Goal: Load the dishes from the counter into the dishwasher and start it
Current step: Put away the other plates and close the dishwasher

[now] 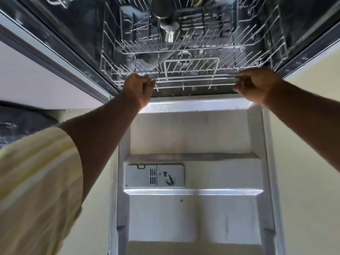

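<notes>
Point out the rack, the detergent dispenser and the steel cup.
rack [193,78], head view, middle of front rail.
detergent dispenser [140,176], head view, left lid.
steel cup [168,34], head view, its side.

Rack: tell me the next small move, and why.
Probably pull the rack straight out over the open door. The left hand and right hand both grip its front rail, it sits inside the tub, and most of its tines look bare, so loading seems unfinished.
</notes>
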{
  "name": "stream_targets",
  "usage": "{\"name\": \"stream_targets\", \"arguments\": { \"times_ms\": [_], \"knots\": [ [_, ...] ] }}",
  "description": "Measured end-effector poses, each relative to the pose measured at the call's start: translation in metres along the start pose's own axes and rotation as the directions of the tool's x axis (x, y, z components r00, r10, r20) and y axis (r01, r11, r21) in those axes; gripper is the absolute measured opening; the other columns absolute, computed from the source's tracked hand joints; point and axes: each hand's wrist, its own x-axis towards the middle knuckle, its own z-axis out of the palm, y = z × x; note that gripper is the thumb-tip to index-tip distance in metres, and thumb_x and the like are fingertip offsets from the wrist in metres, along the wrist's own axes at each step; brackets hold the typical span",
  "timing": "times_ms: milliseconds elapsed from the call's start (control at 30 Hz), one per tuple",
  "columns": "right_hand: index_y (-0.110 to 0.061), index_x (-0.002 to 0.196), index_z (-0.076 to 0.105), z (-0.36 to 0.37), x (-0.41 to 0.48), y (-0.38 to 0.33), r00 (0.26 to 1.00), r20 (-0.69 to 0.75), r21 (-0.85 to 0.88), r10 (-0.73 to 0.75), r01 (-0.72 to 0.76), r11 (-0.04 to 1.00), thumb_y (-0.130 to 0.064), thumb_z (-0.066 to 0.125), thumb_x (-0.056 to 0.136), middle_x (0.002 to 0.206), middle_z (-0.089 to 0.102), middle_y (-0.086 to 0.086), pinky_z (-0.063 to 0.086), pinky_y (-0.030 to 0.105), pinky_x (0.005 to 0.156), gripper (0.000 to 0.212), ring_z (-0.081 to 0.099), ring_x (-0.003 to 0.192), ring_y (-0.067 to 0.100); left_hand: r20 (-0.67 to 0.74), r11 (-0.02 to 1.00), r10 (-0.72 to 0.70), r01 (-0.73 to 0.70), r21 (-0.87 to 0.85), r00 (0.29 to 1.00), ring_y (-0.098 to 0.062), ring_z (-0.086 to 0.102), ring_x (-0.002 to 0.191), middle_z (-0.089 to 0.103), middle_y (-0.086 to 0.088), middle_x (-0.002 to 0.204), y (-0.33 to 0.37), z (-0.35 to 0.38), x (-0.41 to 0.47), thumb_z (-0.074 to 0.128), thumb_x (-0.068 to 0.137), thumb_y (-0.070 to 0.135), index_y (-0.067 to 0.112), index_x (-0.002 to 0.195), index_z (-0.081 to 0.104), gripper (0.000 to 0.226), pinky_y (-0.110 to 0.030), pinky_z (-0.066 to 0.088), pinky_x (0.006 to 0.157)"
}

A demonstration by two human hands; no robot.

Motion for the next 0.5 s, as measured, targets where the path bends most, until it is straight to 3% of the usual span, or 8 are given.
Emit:
{"name": "stream_targets", "arguments": {
  "times_ms": [133, 267, 367, 433, 500],
  "knots": [
    [-0.013, 0.067, 0.048, -0.004, -0.002, 0.005, 0.999, -0.016, 0.051, 0.034, -0.033, 0.998, 0.001, 0.044, 0.094, 0.034, 0.034, -0.005, 0.043, 0.019, 0.047, 0.03, 0.033, 0.039, 0.005, -0.016, 0.999, 0.007, -0.007, -0.046, 1.0, -0.009, 0.048, 0.063, 0.048, -0.005, 0.065, -0.012, -0.001, -0.006, 0.035, 0.093, -0.011, 0.005, 0.068, 0.046, 0.032, -0.019, 0.051, 0.073],
    [-0.018, 0.064, 0.042, -0.003, -0.022, 0.022, 0.999, 0.004, 0.187, 0.034, -0.035, 0.982, 0.001, 0.041, 0.093, 0.036, 0.034, -0.007, 0.034, 0.019, 0.058, 0.034, 0.028, 0.045, 0.006, -0.004, 0.961, -0.038, 0.035, -0.276, 0.999, -0.01, 0.062, 0.063, 0.062, -0.003, 0.054, -0.026, -0.005, -0.025, 0.03, 0.093, -0.01, 0.005, 0.072, 0.048, 0.032, -0.022, 0.05, 0.076],
    [-0.017, 0.063, 0.046, 0.004, -0.054, 0.046, 0.986, 0.158, 0.321, 0.06, -0.109, 0.941, -0.003, 0.048, 0.085, 0.045, 0.04, -0.006, 0.032, 0.021, 0.06, 0.026, 0.03, 0.05, 0.008, 0.064, 0.921, -0.063, 0.083, -0.38, 0.996, -0.008, 0.066, 0.054, 0.069, -0.004, 0.061, -0.055, -0.008, -0.052, 0.028, 0.093, -0.009, 0.006, 0.076, 0.048, 0.03, -0.022, 0.052, 0.064],
    [-0.014, 0.065, 0.056, 0.005, -0.078, 0.07, 0.974, 0.206, 0.411, 0.097, -0.176, 0.894, -0.01, 0.057, 0.077, 0.052, 0.052, -0.003, 0.036, 0.022, 0.064, 0.012, 0.041, 0.058, 0.009, 0.089, 0.891, -0.118, 0.145, -0.431, 0.989, -0.009, 0.068, 0.064, 0.071, -0.004, 0.071, -0.083, -0.016, -0.076, 0.031, 0.096, -0.003, 0.009, 0.08, 0.048, 0.027, -0.026, 0.05, 0.07],
    [-0.013, 0.074, 0.057, 0.002, -0.1, 0.099, 0.965, 0.212, 0.468, 0.154, -0.238, 0.851, -0.017, 0.046, 0.091, 0.058, 0.063, -0.002, 0.04, 0.024, 0.066, 0.021, 0.051, 0.063, 0.01, 0.071, 0.865, -0.179, 0.192, -0.463, 0.981, -0.013, 0.066, 0.079, 0.068, -0.005, 0.086, -0.11, -0.028, -0.1, 0.032, 0.099, 0.001, 0.013, 0.083, 0.048, 0.025, -0.03, 0.046, 0.079]
  ]
}}
